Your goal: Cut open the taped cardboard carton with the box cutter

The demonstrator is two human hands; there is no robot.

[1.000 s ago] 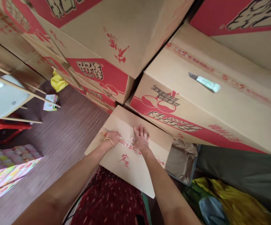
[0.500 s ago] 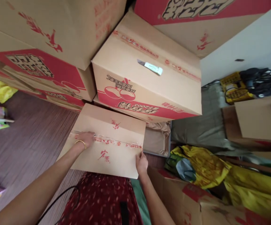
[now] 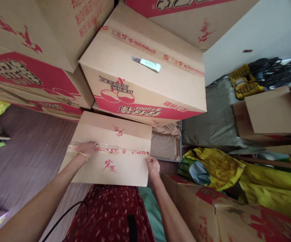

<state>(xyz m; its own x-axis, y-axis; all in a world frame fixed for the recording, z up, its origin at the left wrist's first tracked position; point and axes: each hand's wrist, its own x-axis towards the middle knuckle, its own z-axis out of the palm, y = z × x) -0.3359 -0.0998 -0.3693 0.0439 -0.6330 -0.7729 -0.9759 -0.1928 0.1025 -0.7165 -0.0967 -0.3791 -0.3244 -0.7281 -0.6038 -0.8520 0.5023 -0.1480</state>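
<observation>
The carton (image 3: 130,171) lies in front of the person, at the foot of a bigger box (image 3: 185,90) which has red print on its side. To the right of the carton, there is an open case (image 3: 164,148) with shiny lining. The long axis of the carton goes from left to right across the person's front, and its taped face looks up; the nearer red mark on it is upright for the person.

Both arms reach forward from the lower part of the view and come toward each other. The left hand (image 3: 86,149) rests palm down on the left part of the carton, with its fingers pointing to the right, over the tape (image 3: 124,151); I cannot tell if they pinch it. The right hand (image 3: 153,166) is at the right edge, thumb up and fingers bent, touching near the tape's end; what exactly they grip is not clear. The tape runs along the long axis. On the bigger box lies a cutter (image 3: 150,65), its blade pointing left.
</observation>
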